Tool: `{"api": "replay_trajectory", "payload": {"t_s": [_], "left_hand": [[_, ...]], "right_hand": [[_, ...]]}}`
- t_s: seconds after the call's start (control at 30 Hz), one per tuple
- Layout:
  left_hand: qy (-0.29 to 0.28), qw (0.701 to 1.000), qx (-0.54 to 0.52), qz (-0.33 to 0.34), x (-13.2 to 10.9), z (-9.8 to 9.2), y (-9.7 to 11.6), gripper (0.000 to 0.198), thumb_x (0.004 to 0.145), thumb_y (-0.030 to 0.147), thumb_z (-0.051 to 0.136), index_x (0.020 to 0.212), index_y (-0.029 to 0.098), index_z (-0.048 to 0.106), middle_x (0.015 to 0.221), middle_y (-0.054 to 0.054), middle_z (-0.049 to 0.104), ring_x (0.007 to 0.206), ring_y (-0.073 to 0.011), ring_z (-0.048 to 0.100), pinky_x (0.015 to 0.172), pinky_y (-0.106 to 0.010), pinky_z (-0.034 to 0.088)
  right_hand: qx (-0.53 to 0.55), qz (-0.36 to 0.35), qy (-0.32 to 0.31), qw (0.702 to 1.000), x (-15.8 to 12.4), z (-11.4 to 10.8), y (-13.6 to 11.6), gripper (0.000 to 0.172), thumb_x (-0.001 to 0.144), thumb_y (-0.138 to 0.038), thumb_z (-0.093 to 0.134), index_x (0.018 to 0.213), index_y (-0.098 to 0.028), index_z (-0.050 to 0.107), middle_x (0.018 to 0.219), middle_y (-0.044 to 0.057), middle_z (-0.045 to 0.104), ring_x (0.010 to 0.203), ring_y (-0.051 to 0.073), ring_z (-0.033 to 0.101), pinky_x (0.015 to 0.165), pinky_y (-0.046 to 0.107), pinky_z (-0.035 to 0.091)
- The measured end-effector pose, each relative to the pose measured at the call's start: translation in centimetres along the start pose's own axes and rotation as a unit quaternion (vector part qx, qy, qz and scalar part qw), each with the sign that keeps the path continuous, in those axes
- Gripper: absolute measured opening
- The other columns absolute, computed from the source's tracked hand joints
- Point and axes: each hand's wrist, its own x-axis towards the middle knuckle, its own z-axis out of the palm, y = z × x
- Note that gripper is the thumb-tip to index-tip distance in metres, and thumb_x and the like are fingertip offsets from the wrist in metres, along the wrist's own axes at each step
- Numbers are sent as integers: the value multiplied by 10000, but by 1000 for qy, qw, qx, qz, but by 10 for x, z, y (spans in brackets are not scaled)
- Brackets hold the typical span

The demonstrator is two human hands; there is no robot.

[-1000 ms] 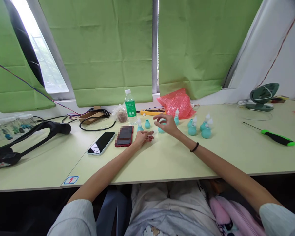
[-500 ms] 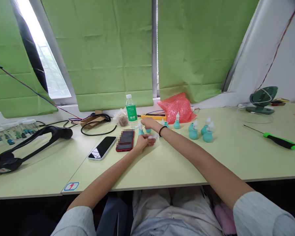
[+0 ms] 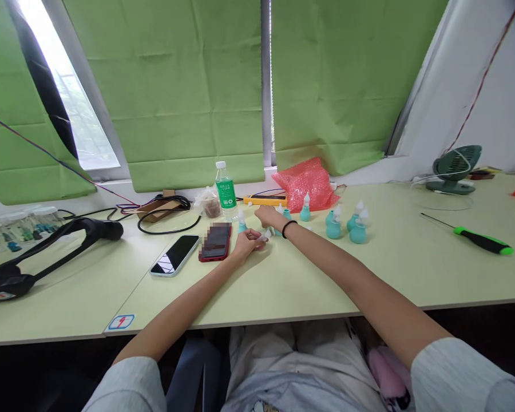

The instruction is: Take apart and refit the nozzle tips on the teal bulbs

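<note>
My left hand (image 3: 248,245) has its fingertips closed on a small clear nozzle (image 3: 265,235), just above the table. Right beyond it is my right hand (image 3: 269,217), its fingers curled and facing away; whatever they hold is hidden. A turquoise bulb (image 3: 277,232) shows partly beneath that hand, and I cannot tell if it is gripped. Beside my left fingers stands a turquoise bulb with a clear tip (image 3: 242,223). Several similar bulbs are to the right, among them one with a nozzle (image 3: 305,209) and another near the front (image 3: 358,232).
Left of my hands lie a red-cased phone (image 3: 217,242) and a pale phone (image 3: 175,256). Behind stand a water bottle (image 3: 226,193), a yellow tool (image 3: 266,201) and pink bubble wrap (image 3: 306,186). A screwdriver (image 3: 483,239) and a green fan (image 3: 455,169) are at right, a black headset frame (image 3: 51,254) at left.
The view has shifted slightly. My right hand has moved a little right relative to the bottle. In my left fingers the clear nozzle now shows more plainly, pointing upward.
</note>
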Motion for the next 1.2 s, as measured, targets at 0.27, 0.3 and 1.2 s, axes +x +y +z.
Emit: {"api": "replay_trajectory", "payload": {"t_s": [0.27,0.3,1.2], "left_hand": [[-82,996,17,14,-4,-3,8,375,569,271,637,901,138,521,936,-119,584,694,-118,554,594,-245,445],[-87,996,15,14,-4,-3,8,367,580,292,628,896,136,526,942,-124,583,714,-125,552,606,-252,443],[-177,983,-44,-34,0,-6,10,217,612,229,617,746,72,551,614,-58,567,539,-97,524,547,-239,411]], "right_hand": [[-5,41,80,996,-16,-18,-1,498,611,-95,567,1075,-97,386,1011,190,470,875,253,502,678,321,398],[-2,49,103,993,-22,-24,4,512,617,-106,559,1090,-105,363,1037,189,441,866,249,501,671,317,397],[572,28,330,750,-128,39,9,237,532,-157,564,750,-161,472,746,6,502,691,141,495,588,246,401]]}}
